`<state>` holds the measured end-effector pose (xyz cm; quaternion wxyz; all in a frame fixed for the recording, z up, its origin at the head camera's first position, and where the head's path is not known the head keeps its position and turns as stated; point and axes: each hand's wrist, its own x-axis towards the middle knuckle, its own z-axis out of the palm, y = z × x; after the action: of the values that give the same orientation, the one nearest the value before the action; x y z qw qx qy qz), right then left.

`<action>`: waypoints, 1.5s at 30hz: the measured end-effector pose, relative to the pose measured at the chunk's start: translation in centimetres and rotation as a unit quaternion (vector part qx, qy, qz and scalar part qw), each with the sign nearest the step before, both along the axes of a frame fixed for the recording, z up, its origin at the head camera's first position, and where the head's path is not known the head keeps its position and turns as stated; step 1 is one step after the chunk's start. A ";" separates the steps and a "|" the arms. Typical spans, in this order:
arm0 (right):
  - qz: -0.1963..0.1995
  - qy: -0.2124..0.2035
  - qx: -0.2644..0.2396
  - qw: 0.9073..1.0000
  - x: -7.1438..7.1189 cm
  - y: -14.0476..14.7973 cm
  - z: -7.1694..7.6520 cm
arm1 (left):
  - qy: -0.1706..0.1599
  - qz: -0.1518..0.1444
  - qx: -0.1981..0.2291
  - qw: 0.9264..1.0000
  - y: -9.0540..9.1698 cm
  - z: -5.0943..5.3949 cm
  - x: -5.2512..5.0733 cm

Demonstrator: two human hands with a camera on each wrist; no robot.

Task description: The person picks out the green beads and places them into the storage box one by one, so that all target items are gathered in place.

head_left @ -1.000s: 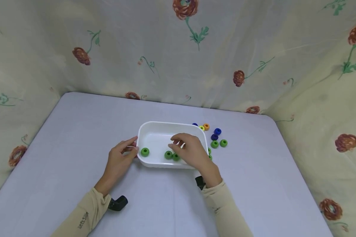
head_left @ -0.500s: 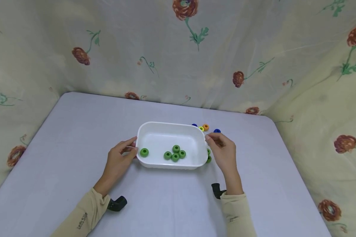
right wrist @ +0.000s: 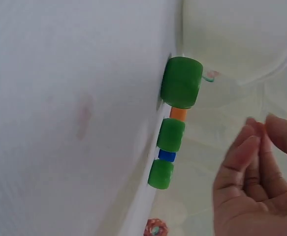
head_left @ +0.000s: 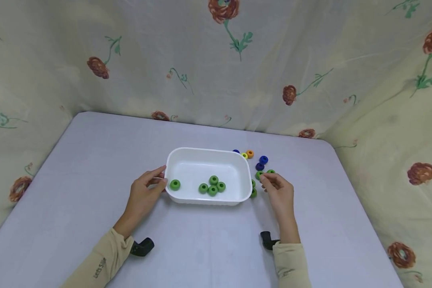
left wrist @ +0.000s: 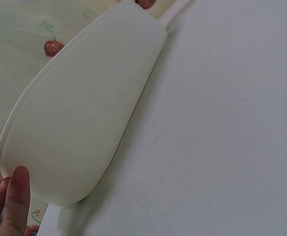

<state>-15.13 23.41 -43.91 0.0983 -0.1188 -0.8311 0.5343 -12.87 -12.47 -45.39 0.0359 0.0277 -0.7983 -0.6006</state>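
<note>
My left hand [head_left: 145, 196] holds the left end of a white plastic tray [head_left: 209, 202], its thumb [left wrist: 18, 196] against the outer wall and its fingers at the rim. Inside the tray lie several green beads [head_left: 213, 190], one of them apart near the left end. My right hand [head_left: 281, 196] hovers just right of the tray, fingers loosely bent, with nothing visible between thumb and fingertips in the right wrist view. Near its fingertips are a green bead [head_left: 259, 175] and another green bead [head_left: 271, 171], partly covered. Two more green beads [head_left: 253, 193] sit against the tray's right side.
Behind these lie a dark blue bead [head_left: 260, 166], a blue bead [head_left: 263, 159], an orange bead [head_left: 250, 154] and a yellow bead [head_left: 244, 156]. Another blue bead [head_left: 236, 151] is mostly hidden by the tray. Flowered cloth [head_left: 194, 72] hangs behind the white table [head_left: 111, 140].
My right hand has moved from over the tray out to the right, beside the loose beads. More green beads now show in the tray. The left hand has stayed in place.
</note>
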 end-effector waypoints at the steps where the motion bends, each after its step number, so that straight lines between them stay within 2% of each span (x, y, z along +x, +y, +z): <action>1: -0.001 -0.006 0.002 1.000 0.0 0.2 -0.1 | -0.001 0.000 0.002 1.000 0.0 0.0 0.0; 6: -0.001 -0.042 0.039 0.998 0.1 0.9 -0.7 | -0.002 -0.002 0.008 1.000 0.1 0.0 0.0; 10: 0.023 -0.053 0.064 0.996 0.2 1.3 -1.0 | 0.001 -0.002 0.015 1.000 0.0 -0.1 -0.1; 15: 0.055 -0.087 0.074 0.992 0.2 1.6 -1.3 | 0.004 -0.004 0.011 1.000 0.0 -0.1 -0.1; 21: 0.072 -0.117 0.081 0.987 0.3 1.5 -1.5 | 0.006 -0.005 0.009 1.000 0.0 -0.1 -0.1; 32: 0.091 -0.126 0.098 0.983 0.4 1.3 -1.9 | 0.005 -0.003 0.007 1.000 -0.1 -0.2 -0.1; 45: 0.095 -0.137 0.112 0.980 0.2 1.0 -1.9 | 0.004 -0.005 0.015 1.000 -0.2 -0.2 -0.2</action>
<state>-14.93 24.44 -45.86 -0.0550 -0.0995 -0.8988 0.4234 -13.04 -12.65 -45.59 0.0358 0.0219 -0.7893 -0.6126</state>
